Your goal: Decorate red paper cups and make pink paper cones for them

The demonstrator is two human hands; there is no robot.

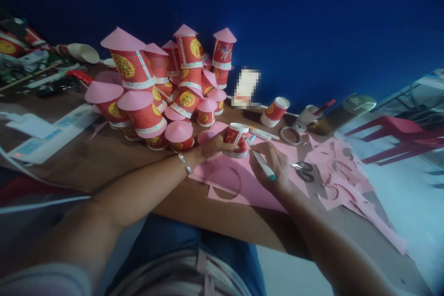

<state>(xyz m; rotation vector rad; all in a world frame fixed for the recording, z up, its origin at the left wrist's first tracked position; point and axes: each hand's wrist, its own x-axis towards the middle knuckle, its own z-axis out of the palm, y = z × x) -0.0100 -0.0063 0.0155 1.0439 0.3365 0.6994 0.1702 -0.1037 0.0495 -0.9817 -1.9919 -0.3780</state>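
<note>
My left hand (pixel 212 147) is wrapped round a red paper cup (pixel 237 139) with a white strip down its side, held over the pink paper. Between the fingers of my right hand (pixel 274 164) is a white marker (pixel 262 165) with a green end. Its front end is close to the cup's right side; I cannot tell whether it touches. Under both hands lie sheets of pink paper (pixel 255 187), one with a round hole cut in it. A pair of scissors (pixel 302 169) rests just right of my right hand.
Many red cups with pink cone roofs (pixel 142 113) stand stacked at the left. A power strip (pixel 52 134) lies beyond them. Another red cup (pixel 275 112), a tape roll (pixel 290 136) and pink scraps (pixel 343 171) are to the right. A red stool (pixel 395 132) stands past the table.
</note>
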